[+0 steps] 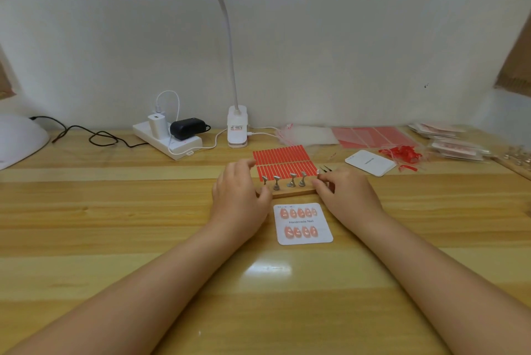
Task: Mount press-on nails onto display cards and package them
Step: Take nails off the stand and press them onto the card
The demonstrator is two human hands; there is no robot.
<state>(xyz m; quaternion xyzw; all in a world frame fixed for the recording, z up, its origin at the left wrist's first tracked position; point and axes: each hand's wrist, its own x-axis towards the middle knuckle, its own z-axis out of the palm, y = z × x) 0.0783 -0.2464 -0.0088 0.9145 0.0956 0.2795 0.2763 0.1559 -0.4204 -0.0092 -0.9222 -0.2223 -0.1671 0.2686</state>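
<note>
Right-hand fingers (323, 182) curled around dark tweezers (326, 168), tips pointing up and away past the right end of the wooden strip (293, 192). Something small and pale at the tweezer tips, perhaps the last nail; too small to tell. Left-hand fingers (244, 166) spread and relaxed, holding nothing, resting at the strip's left end and over the edge of the red sticker sheet (283, 163). Between the two hands, four metal stands (291, 181) upright in a row, long axis of the strip running left to right. Just nearer than the strip, between the wrists, the display card (303, 224): five nails in its top row, four in the bottom, rightmost bottom place bare. Likely target down and toward the body from the tweezers, right hand (342, 193) nearer than left hand (240, 196). Off right, blank cards (370, 162) and clear bags (310, 135).
</note>
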